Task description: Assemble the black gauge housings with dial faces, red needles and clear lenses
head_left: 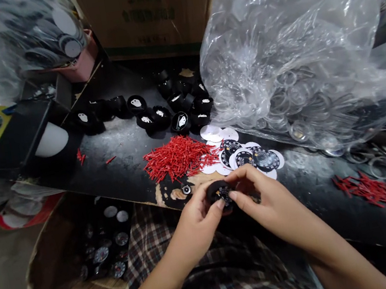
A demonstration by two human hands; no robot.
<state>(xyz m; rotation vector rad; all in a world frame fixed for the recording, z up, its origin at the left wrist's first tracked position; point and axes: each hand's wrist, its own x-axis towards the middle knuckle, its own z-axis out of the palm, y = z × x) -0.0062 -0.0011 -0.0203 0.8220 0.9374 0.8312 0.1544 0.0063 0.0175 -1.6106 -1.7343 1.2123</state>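
Note:
Near the table's front edge, my left hand point(199, 215) is closed around a small round black gauge point(216, 191) with a printed dial on its face. My right hand point(261, 197) grips the gauge's other side, its thumb pressing at the dial. The fingers hide part of the gauge. Just beyond my hands lie loose dial discs point(244, 155), some black-printed and some white side up. Left of them is a heap of thin red pointers point(176, 157). A small dark ring-like part point(186, 189) lies at the edge, left of the gauge.
Several black round housings point(179, 121) stand farther back. A plastic bag point(295, 48) of clear rings fills the right side, with more red pieces point(365, 189) before it. A cardboard box point(149, 13) stands behind. Below left, a bin point(39, 274) holds gauges.

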